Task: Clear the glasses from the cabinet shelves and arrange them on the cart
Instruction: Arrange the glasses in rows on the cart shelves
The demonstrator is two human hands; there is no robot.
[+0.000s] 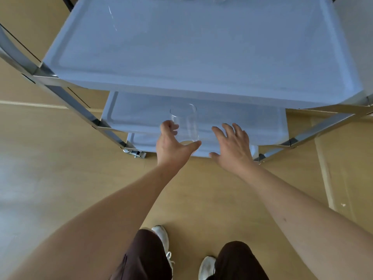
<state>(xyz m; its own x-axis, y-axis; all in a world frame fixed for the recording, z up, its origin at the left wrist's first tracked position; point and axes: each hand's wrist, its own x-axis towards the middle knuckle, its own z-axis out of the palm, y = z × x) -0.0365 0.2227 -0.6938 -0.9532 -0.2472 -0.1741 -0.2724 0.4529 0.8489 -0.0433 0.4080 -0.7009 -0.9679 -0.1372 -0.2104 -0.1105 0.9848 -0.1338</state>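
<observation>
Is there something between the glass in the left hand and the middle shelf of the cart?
Nothing visible. The left hand holds the glass at the middle shelf, whose visible surface is bare.

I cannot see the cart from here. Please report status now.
Left hand grips clear glass at cart's middle shelf. Right hand open, empty. Nothing in the way.

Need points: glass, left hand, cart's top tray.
glass [186,126], head view, clear side wall.
left hand [171,143], head view, back of the hand.
cart's top tray [181,57], head view, bare flat surface.
</observation>
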